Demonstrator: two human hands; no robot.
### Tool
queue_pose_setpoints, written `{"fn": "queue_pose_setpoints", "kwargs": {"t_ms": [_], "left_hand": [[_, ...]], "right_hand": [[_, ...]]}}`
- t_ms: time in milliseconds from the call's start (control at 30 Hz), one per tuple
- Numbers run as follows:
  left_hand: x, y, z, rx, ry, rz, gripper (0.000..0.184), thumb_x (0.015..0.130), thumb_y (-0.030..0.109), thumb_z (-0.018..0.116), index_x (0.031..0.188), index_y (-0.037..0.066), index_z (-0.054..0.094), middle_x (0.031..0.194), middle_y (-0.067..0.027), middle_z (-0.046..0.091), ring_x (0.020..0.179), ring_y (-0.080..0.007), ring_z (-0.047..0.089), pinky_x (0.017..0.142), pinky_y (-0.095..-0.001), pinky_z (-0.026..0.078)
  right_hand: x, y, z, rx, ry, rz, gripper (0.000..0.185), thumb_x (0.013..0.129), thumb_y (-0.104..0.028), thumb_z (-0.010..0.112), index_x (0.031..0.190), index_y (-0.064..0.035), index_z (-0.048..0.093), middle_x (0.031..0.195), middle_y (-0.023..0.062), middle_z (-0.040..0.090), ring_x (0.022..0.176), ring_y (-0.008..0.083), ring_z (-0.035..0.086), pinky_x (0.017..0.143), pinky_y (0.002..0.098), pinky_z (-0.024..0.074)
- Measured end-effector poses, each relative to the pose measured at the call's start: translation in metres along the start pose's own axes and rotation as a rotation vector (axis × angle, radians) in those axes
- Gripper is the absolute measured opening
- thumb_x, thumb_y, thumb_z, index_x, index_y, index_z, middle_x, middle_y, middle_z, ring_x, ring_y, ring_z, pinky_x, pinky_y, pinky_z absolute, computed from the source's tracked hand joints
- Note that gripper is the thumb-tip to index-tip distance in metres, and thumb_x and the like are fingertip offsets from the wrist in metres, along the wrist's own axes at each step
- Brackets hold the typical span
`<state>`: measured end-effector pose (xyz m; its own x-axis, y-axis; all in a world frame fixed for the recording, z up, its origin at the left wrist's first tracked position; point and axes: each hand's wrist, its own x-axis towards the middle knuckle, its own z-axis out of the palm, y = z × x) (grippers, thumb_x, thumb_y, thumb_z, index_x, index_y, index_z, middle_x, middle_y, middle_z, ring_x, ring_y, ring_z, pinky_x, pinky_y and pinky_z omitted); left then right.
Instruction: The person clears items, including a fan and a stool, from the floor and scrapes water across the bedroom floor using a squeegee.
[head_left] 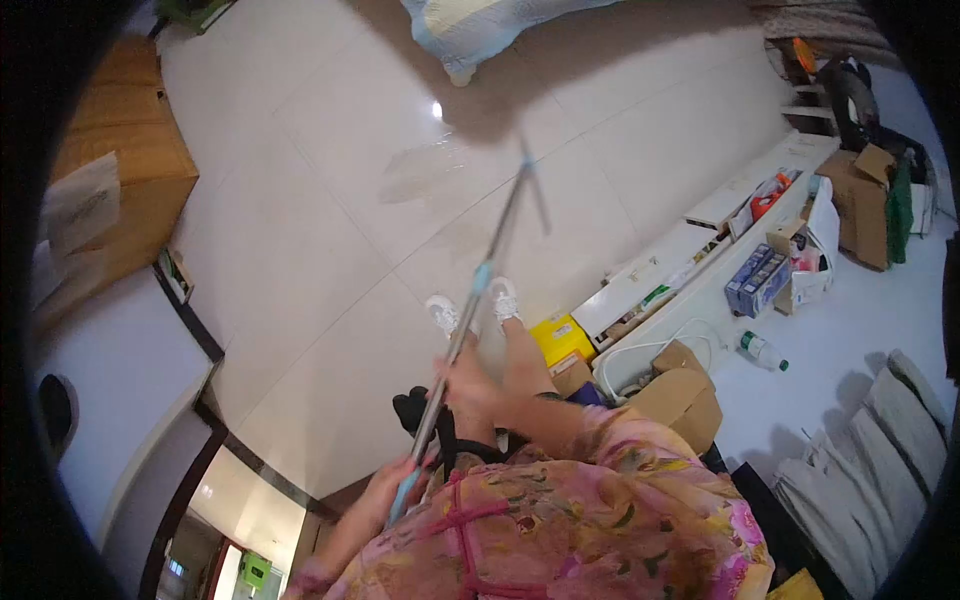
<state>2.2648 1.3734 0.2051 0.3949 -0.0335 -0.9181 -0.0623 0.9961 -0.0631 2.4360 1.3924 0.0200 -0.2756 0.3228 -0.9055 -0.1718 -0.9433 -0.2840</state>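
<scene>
A long metal pole (500,226) with light blue joints runs from my body out over the tiled floor. Around its lower end, by the light blue grip, my left hand (388,487) is closed. Higher up the shaft my right hand (466,383) is wrapped around it, somewhat blurred. The pole's far end has a thin head (536,185), smeared by motion, over the floor. A wet, shiny patch (425,172) lies on the tiles to the left of that head.
A wooden cabinet (130,190) stands at the left. A cloth-covered piece of furniture (460,40) is at the top. Along the right are a white drawer unit (640,275), a yellow box (562,340), cardboard boxes (680,400) and a bottle (763,351).
</scene>
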Motion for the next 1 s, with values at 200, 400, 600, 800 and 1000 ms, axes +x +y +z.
{"fn": "queue_pose_setpoints", "kwargs": {"t_ms": [200,400,600,800,1000], "left_hand": [[0.172,0.132,0.109,-0.151,-0.297,0.102,0.027,0.081,0.029,0.043,0.089,0.004,0.049,0.056,-0.0003,0.044,0.042,-0.0074,0.037,0.035,-0.019,0.029],[0.13,0.031,0.021,-0.361,-0.142,-0.02,0.029,0.08,0.029,0.043,0.094,0.004,0.048,0.057,-0.0009,0.045,0.04,-0.0092,0.038,0.034,-0.0191,0.03],[-0.002,-0.086,-0.016,-0.403,0.095,0.092,0.035,0.083,0.031,0.038,0.102,0.003,0.042,0.062,0.0,0.041,0.046,-0.0068,0.033,0.042,-0.0173,0.028],[-0.018,-0.058,0.032,0.001,0.147,0.083,0.038,0.08,0.034,0.044,0.102,0.003,0.044,0.061,-0.001,0.043,0.048,-0.0064,0.034,0.044,-0.0172,0.027],[0.129,0.01,0.111,0.387,-0.361,0.064,0.027,0.082,0.027,0.04,0.068,0.005,0.046,0.05,-0.0012,0.041,0.04,-0.0107,0.04,0.035,-0.0228,0.03]], "right_hand": [[0.066,-0.169,-0.168,0.043,0.52,-0.194,0.03,0.079,-0.029,0.043,0.066,-0.002,0.046,0.053,0.0091,0.048,0.048,0.0215,0.052,0.042,0.0338,0.042],[0.074,-0.055,-0.088,-1.67,0.246,-0.612,0.016,0.059,-0.022,0.055,0.06,-0.0055,0.055,0.059,0.0157,0.054,0.057,0.0289,0.055,0.053,0.0389,0.0415],[0.001,0.028,0.059,-0.464,0.178,0.001,0.044,0.074,-0.021,0.049,0.087,0.0172,0.033,0.066,0.0243,0.052,0.05,0.0312,0.055,0.043,0.037,0.0466],[-0.015,0.052,0.015,-0.06,0.098,0.093,0.038,0.073,-0.024,0.051,0.084,0.0114,0.041,0.065,0.0179,0.052,0.051,0.0281,0.055,0.04,0.0362,0.0446],[-0.025,0.02,-0.176,0.341,0.509,-0.059,0.028,0.078,-0.026,0.04,0.086,0.0002,0.043,0.075,0.0161,0.051,0.054,0.022,0.051,0.049,0.0361,0.0441]]}}
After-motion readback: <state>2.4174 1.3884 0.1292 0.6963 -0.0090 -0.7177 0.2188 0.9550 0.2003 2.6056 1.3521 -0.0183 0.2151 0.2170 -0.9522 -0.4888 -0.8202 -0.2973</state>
